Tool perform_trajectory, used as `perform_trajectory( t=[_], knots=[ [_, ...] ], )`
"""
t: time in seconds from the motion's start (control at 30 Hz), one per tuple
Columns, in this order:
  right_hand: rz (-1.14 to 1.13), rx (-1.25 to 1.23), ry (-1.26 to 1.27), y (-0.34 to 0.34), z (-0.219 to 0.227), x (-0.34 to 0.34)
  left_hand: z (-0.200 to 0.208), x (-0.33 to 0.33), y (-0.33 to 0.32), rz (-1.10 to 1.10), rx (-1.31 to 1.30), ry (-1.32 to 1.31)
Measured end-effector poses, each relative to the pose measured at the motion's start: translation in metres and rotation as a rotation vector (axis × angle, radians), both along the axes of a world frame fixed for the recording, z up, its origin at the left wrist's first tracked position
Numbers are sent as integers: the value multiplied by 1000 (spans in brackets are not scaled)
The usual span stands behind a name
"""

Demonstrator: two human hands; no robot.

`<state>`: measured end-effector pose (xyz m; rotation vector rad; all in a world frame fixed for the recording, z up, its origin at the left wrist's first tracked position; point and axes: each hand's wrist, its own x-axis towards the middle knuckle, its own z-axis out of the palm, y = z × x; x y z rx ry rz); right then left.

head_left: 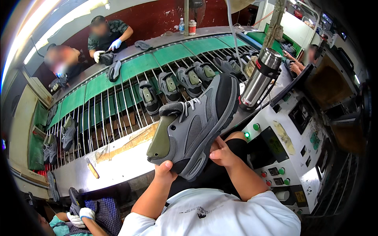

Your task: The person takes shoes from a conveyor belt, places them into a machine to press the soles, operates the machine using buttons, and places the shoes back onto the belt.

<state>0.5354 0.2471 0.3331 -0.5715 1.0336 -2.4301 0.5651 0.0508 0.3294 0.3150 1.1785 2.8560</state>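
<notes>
Head: shoe (193, 128) in hands (223, 153) near bench edge (126, 174)

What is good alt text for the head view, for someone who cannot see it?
A person's left hand and right hand hold a gray lace-up sneaker with an olive-green shoe last inside. More sneakers lie across metal rods beyond, and a steel thermos stands near a control panel at right.

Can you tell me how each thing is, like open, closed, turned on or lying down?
Gray shoe: held up, green last inside
Left hand: gripping the shoe's heel end
Right hand: gripping its sole side
Steel flask: standing, lid on
Green lamp: lit
Yellow-handled tool: lying down
Clear bottle: standing
</notes>
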Motion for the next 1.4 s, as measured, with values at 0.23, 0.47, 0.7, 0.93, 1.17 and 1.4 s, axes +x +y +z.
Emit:
perform_trajectory(
  t=[0.23, 0.47, 0.7, 0.93, 1.17, 1.4],
  knots=[
    [-42, 112, -43, -12, 8, 10, -2, 11, -6, -12, 30, -32],
    [-141, 247, -120, -15, -9, 14, -17, 7, -6, -89, 157, -155],
    [192, 736, -39, -18, -56, 41, -54, 38, -63, 78, 312, -525],
    [-1134, 1246, -20, 104, -181, 71, -77, 1, -150, 428, 194, -377],
    [-564, 2022, -523, 227, -349, 240, -74, -174, -233, 825, -283, -191],
    [-507, 1836, -843, 205, -316, 263, -196, -264, -217, 1166, -1297, -90]
  ],
)
